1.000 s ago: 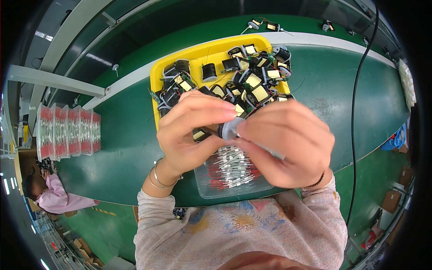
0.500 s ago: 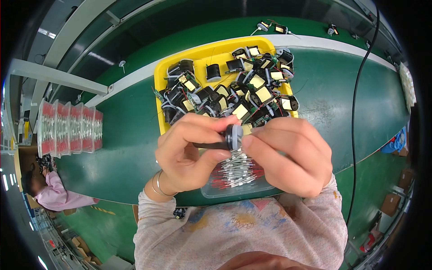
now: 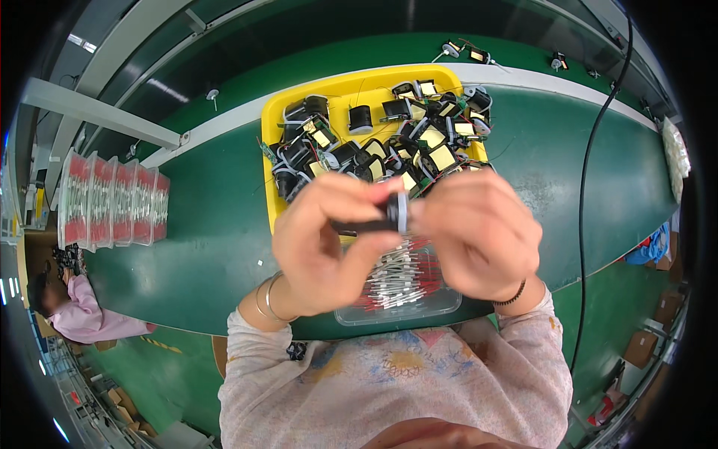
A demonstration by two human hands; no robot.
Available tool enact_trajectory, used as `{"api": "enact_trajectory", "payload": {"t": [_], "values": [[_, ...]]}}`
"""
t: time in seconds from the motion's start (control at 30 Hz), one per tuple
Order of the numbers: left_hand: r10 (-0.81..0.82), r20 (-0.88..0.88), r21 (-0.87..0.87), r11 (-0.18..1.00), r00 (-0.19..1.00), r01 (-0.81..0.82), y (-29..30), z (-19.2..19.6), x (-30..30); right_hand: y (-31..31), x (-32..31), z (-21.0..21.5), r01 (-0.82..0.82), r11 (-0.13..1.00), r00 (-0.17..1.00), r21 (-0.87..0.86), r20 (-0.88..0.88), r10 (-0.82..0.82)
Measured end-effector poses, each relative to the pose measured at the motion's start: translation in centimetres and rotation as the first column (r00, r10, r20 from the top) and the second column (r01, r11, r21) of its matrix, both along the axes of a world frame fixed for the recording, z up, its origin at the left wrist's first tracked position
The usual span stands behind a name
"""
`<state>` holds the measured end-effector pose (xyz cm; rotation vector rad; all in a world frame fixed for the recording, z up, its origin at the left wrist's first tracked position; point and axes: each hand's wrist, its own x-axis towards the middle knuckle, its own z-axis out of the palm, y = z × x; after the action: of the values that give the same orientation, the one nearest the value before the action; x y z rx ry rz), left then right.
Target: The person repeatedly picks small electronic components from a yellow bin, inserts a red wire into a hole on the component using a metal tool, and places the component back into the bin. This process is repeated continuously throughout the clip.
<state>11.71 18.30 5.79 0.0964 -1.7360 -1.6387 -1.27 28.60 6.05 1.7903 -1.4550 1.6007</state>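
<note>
My left hand point(image 3: 318, 243) is closed around a round black part with a grey rim point(image 3: 398, 212), gripped between thumb and fingers. Close against the rimmed end is my right hand point(image 3: 482, 232), its fingers curled into a pinch and smeared by motion. Whatever those fingertips hold cannot be made out. Below both hands lies a clear plastic box point(image 3: 348, 318) of white-and-red thin wire-like pieces point(image 3: 395, 278). Just beyond them, a yellow tray point(image 3: 268, 176) carries many similar black parts point(image 3: 360, 118), several with cream pads, small green boards and wires.
Stacked clear boxes point(image 3: 112, 202) of red-and-white pieces stand at the left of the green table point(image 3: 202, 217). A black cable point(image 3: 585, 217) hangs down on the right. Several loose parts point(image 3: 479, 55) lie beyond the white ledge. A person in pink point(image 3: 93, 310) sits far left.
My right hand has shifted slightly and is now blurred. The black part has turned so that its grey rim shows nearly edge-on. My left hand keeps its grip.
</note>
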Motion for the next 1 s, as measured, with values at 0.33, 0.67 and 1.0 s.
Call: {"api": "enact_trajectory", "payload": {"t": [0.33, 0.67, 1.0], "values": [[-0.161, -0.053, 0.492, 0.855, 0.986, 0.166, -2.1, -0.8, -1.7, -2.4, -1.2, 1.3, -0.226, 0.972, 0.809, 0.065, 0.569, 0.150], [-0.148, -0.089, 0.361, 0.917, 0.985, 0.170, -2.4, -0.9, -1.5, -2.9, 0.0, -0.6, -0.254, 0.965, 0.703, -0.064, 0.673, 0.230], [-0.273, -0.028, 0.049, 0.961, 0.962, 0.274, -4.4, -1.0, -1.2, -2.2, -0.3, 0.2, 0.029, 0.996, 0.997, 0.087, -0.077, -0.022]]}}
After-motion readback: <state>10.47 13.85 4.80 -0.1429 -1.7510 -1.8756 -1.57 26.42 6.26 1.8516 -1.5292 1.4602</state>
